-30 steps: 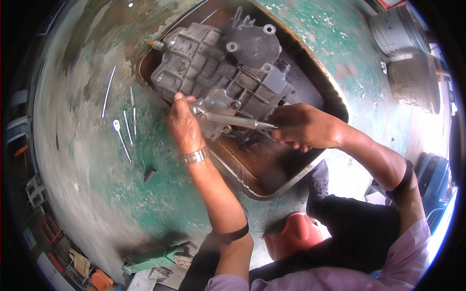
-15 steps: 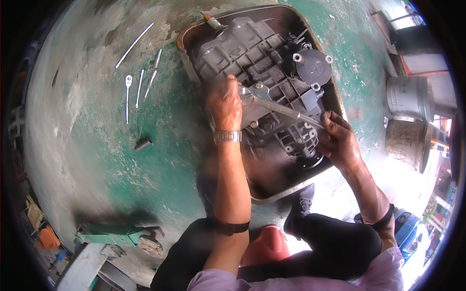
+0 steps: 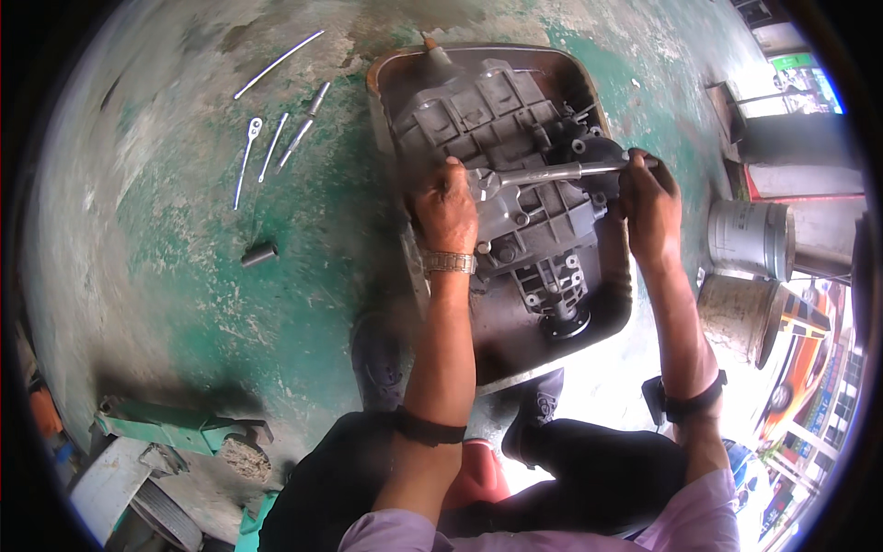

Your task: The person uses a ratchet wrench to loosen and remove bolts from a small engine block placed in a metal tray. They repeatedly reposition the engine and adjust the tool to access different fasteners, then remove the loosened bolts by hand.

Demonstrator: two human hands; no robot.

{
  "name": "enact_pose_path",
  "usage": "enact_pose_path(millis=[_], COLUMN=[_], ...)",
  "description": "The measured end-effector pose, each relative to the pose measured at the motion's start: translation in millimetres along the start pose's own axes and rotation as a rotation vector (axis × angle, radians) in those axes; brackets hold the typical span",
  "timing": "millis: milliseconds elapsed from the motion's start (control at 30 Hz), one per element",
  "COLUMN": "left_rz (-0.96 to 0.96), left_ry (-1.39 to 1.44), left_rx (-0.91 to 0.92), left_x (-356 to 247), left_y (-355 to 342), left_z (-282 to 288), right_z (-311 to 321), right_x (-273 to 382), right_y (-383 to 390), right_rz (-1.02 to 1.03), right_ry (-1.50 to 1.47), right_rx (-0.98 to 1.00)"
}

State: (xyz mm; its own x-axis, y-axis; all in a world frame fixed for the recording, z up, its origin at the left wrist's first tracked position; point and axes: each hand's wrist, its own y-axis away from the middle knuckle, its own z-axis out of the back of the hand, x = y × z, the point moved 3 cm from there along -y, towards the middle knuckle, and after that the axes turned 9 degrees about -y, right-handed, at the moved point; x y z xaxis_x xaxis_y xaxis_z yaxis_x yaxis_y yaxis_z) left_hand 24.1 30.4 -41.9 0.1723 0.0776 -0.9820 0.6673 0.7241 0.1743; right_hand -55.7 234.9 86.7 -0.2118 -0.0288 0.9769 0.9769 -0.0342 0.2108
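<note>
A long-handled ratchet wrench (image 3: 543,174) lies across the top of a grey metal gearbox casing (image 3: 478,109). My left hand (image 3: 445,213) is closed round its head, over the casing's left side; what sits under the head is hidden by my fingers. With my right hand (image 3: 655,210) I grip the handle's far end, above the casing's right edge. The handle runs almost level between both hands. The casing rests in a brown, deep-sided tray (image 3: 602,308), and a dark round cover (image 3: 600,155) on it shows partly behind the handle.
On the floor at left lie a small ratchet (image 3: 247,161), a long thin rod (image 3: 279,64), two more bars and a dark socket (image 3: 259,254). A green-and-grey wheeled stand (image 3: 175,428) is at lower left. Grey buckets (image 3: 750,239) stand at right. A red stool (image 3: 475,474) is beneath me.
My right hand has swung the wrench handle away from me, from slanting down rightward to nearly level. My left hand stays at its head. The whole view has shifted slightly.
</note>
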Motion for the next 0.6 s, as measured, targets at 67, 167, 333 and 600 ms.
enact_pose_path(millis=[67,167,333,600], left_rz=[-0.096,-0.178,-0.165,-0.11], left_ry=[-0.11,-0.416,-0.322,-0.043], left_rx=[-0.025,0.014,-0.106,-0.184], left_x=[4.4,7.6,1.7,3.5], left_y=[1.5,7.3,25.1,43.0], left_z=[-0.5,-2.2,-0.6,-6.2], right_z=[-8.0,-20.2,-73.4,-210.9], right_x=[4.4,7.3,10.5,-29.4], right_y=[-22.2,-60.5,-118.0,-116.4], right_rz=[0.1,0.172,0.735,0.845], right_ry=[0.17,0.355,0.867,1.478], right_rx=[0.014,0.035,-0.005,0.293])
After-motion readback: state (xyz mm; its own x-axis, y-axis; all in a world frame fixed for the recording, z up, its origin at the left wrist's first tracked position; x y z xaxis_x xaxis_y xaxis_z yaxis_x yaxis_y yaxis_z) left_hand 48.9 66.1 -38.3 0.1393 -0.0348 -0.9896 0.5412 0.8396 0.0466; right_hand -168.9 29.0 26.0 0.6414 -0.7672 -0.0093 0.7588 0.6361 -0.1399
